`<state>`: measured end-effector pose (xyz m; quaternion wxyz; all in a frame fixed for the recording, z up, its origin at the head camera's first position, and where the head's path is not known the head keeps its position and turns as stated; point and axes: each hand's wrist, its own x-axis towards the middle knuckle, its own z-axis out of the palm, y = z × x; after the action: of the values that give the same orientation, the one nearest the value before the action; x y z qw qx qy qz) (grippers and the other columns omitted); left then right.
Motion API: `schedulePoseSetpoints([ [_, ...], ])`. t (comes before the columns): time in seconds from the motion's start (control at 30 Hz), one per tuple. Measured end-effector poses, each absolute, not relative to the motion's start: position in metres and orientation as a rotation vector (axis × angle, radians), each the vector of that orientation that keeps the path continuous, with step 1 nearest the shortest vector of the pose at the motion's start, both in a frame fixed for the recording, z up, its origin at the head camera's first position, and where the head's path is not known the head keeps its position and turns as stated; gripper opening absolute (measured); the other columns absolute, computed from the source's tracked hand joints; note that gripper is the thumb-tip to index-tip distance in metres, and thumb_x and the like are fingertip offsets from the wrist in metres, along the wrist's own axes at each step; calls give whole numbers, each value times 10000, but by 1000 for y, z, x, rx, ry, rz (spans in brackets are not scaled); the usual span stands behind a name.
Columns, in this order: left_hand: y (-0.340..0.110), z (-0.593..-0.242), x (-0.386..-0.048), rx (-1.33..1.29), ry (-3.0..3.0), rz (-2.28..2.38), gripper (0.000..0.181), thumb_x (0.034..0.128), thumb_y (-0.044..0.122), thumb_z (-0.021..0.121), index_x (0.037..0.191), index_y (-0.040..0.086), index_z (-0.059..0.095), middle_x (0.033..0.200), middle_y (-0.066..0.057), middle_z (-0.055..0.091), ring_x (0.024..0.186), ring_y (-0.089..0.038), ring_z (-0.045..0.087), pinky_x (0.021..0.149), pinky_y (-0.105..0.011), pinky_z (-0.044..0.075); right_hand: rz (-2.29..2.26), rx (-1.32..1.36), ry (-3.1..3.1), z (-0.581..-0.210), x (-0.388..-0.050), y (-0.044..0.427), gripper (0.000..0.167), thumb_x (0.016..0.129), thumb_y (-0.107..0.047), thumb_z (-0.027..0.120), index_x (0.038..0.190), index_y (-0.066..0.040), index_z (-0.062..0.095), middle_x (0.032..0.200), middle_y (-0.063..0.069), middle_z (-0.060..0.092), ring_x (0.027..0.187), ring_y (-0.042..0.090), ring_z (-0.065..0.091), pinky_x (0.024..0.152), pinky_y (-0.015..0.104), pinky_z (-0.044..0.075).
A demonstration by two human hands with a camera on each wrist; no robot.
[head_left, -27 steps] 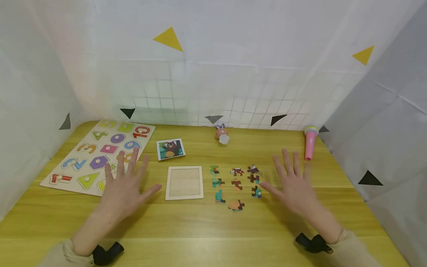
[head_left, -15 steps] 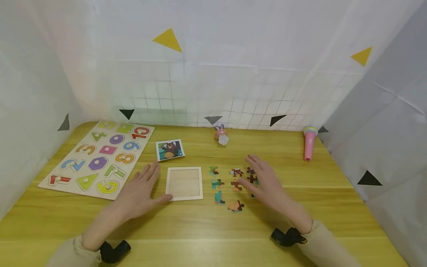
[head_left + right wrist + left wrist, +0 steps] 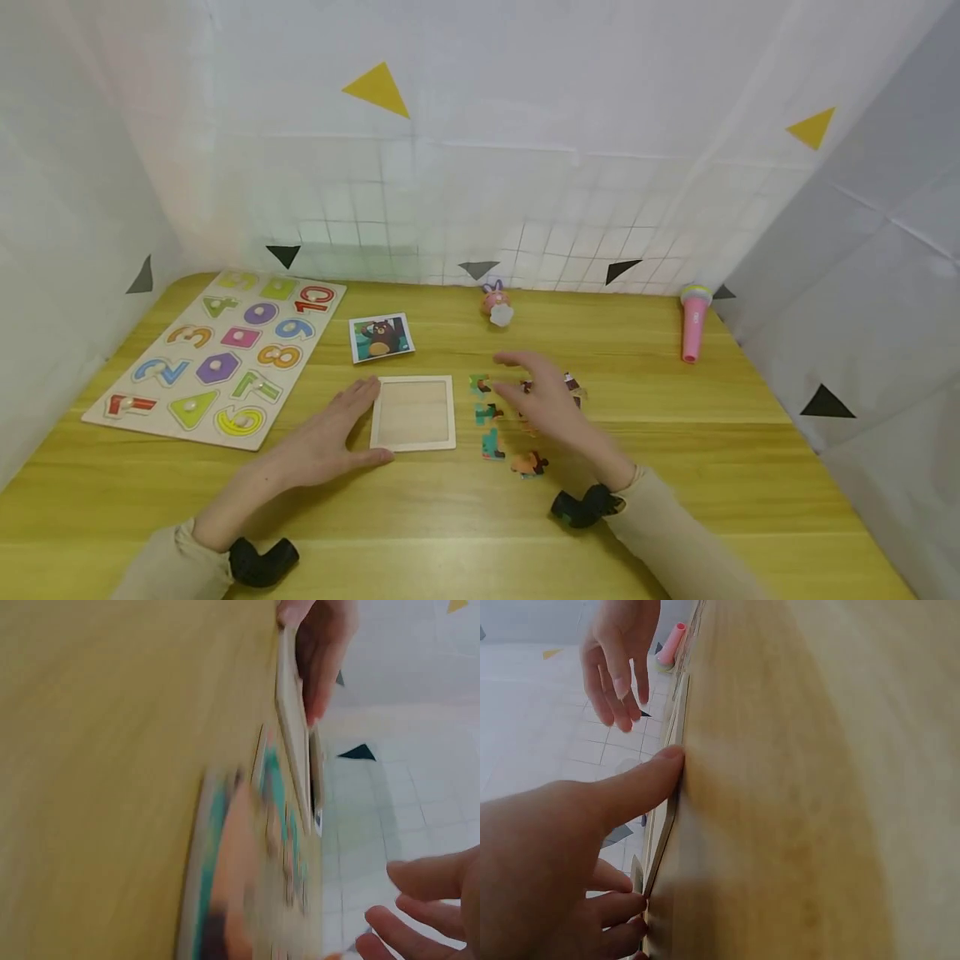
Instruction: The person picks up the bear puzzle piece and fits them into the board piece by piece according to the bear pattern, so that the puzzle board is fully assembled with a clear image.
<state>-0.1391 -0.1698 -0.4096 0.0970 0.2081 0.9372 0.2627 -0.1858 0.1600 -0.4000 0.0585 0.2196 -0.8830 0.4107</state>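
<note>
My left hand (image 3: pixel 322 442) lies at the left side of a shallow square wooden puzzle tray (image 3: pixel 452 417). In the left wrist view its thumb (image 3: pixel 656 774) touches the tray's edge, and the fingertips are by another corner; the fingers look mostly straight. The tray's inside is bare wood. My right hand (image 3: pixel 551 408) is held above several jigsaw pieces (image 3: pixel 492 446), thumb and fingers apart with nothing between them. It hides some brown pieces beneath it. In the right wrist view the nearest piece (image 3: pixel 232 877) is blurred.
A picture card of a bear (image 3: pixel 381 337) lies behind the tray. To the left is a number-and-shape peg board (image 3: pixel 243 417). A small rabbit-eared toy (image 3: pixel 497 304) stands at the back, with a pink toy microphone (image 3: pixel 693 325) at the far right. White sheeting encloses the table.
Both hands have moved inward. The left has come to the tray's left side; the right has swung left over the pieces. The tray has hardly shifted.
</note>
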Motion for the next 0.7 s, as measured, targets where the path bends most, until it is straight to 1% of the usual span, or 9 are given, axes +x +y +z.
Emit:
schedulePoseSetpoints([
  [0.1, -170, -413, -140, 634, 2774, 793, 1007, 903, 589, 649, 1584, -1, 199, 1652, -190, 181, 1520, -403, 152, 1222, -568, 160, 1356, 610, -2694, -402, -189, 147, 386, 940, -113, 695, 1308, -20, 628, 1290, 123, 650, 1233, 322, 566, 1012, 545, 477],
  [0.2, -169, -415, -140, 631, 2779, 806, 997, 905, 591, 644, 1588, 15, 201, 1658, -169, 179, 1526, -382, 150, 1230, -552, 154, 1440, 543, -2731, -404, -192, 140, 390, 947, -107, 679, 1324, -29, 620, 1300, 109, 646, 1246, 306, 552, 1025, 523, 476],
  [0.33, -169, -417, -142, 627, 2777, 834, 975, 913, 609, 619, 1597, 52, 203, 1669, -129, 165, 1533, -358, 144, 1236, -539, 150, 1470, 479, -2767, -407, -195, 138, 404, 926, -31, 672, 1326, -24, 615, 1305, 116, 642, 1255, 313, 547, 1053, 507, 463],
  [0.5, -171, -420, -144, 626, 2783, 882, 885, 939, 548, 622, 1590, 76, 253, 1652, -160, 212, 1515, -401, 185, 1213, -593, 179, 1318, 554, -2801, -412, -197, 141, 386, 882, 35, 706, 1263, 26, 644, 1262, 171, 652, 1227, 360, 568, 1064, 509, 454],
  [0.6, -173, -422, -145, 628, 2787, 890, 872, 935, 526, 641, 1584, 74, 274, 1643, -178, 228, 1507, -414, 200, 1201, -614, 189, 1251, 584, -2808, -416, -199, 142, 364, 886, 11, 718, 1245, 17, 659, 1247, 163, 654, 1220, 355, 572, 1059, 503, 458],
  [0.7, -174, -422, -145, 621, 2776, 898, 881, 931, 521, 651, 1587, 77, 267, 1648, -168, 219, 1513, -404, 188, 1207, -607, 177, 1212, 596, -2807, -419, -201, 142, 340, 894, -17, 723, 1231, -6, 674, 1232, 136, 657, 1208, 341, 579, 1046, 497, 470],
])
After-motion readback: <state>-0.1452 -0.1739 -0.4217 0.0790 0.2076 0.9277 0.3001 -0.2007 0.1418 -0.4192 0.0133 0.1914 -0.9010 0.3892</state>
